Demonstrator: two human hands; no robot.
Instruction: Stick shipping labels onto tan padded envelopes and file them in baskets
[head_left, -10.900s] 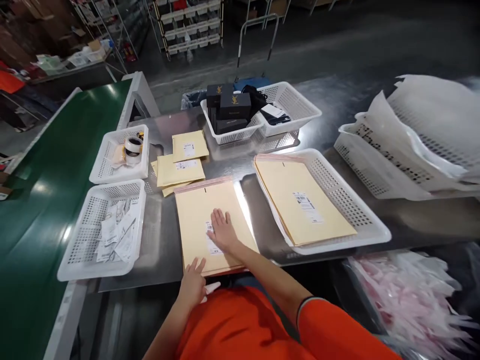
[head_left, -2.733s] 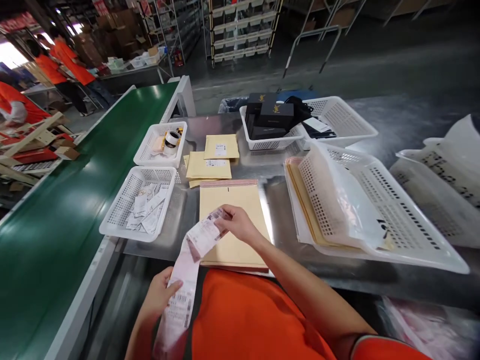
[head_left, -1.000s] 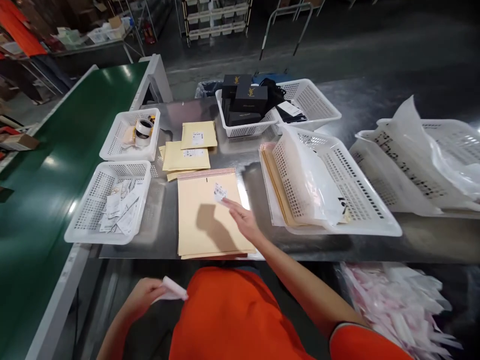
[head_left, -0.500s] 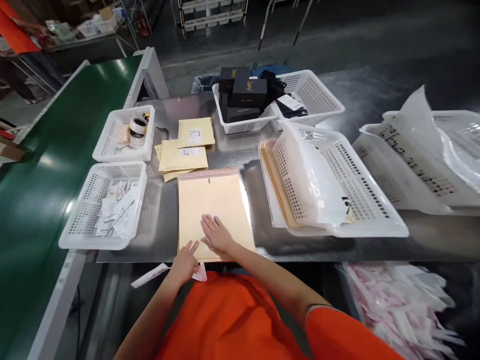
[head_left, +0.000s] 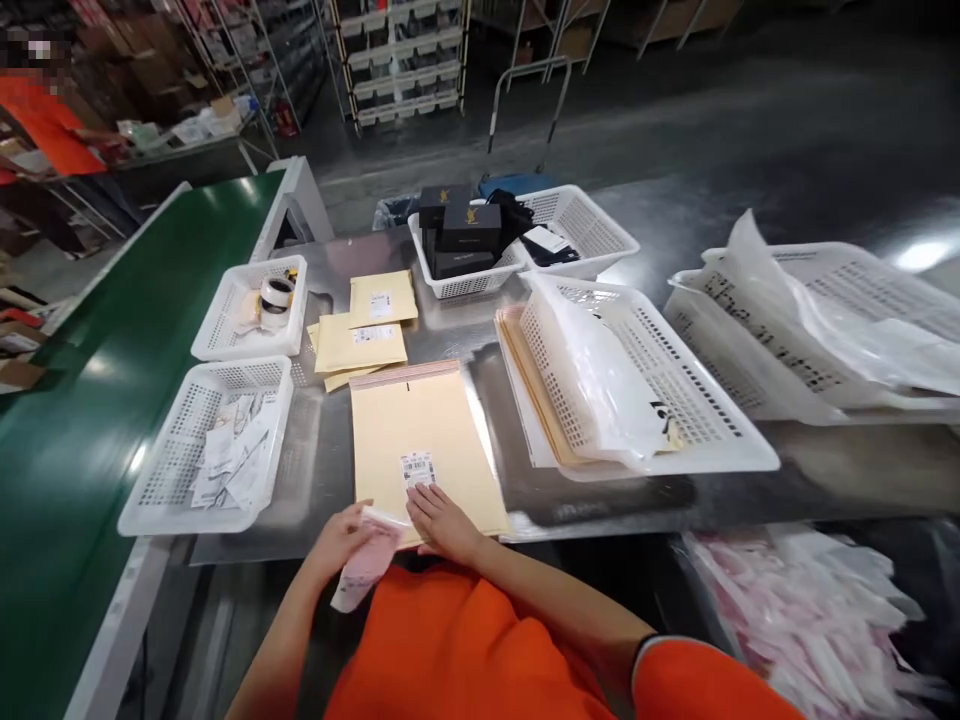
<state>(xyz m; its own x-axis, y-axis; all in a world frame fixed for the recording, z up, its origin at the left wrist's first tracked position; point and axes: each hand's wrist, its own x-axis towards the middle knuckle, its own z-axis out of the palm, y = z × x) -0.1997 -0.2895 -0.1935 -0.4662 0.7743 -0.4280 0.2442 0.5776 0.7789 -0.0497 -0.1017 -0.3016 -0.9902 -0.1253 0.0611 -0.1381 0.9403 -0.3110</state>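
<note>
A stack of tan padded envelopes (head_left: 405,415) lies at the table's front edge, with a white printed label (head_left: 418,467) on the top one. My right hand (head_left: 442,520) rests on that envelope, fingers stretched out and fingertips over the label's lower part. Closed on a pinkish-white paper slip (head_left: 367,562), my left hand (head_left: 341,540) is at the envelope's lower left corner. The slip hangs down past the table edge. Smaller labelled padded envelopes (head_left: 360,348) are piled behind the stack.
On the left stand a basket of paper slips (head_left: 180,455) and a basket with tape rolls (head_left: 217,325). Behind are black boxes (head_left: 471,228) in a basket. A large white basket (head_left: 694,400) stands on the right. A green conveyor belt (head_left: 142,330) runs along the left.
The label has come into view as my right hand slid down towards me. My left hand has moved left and lifted the paper slip. The camera view has tilted upwards.
</note>
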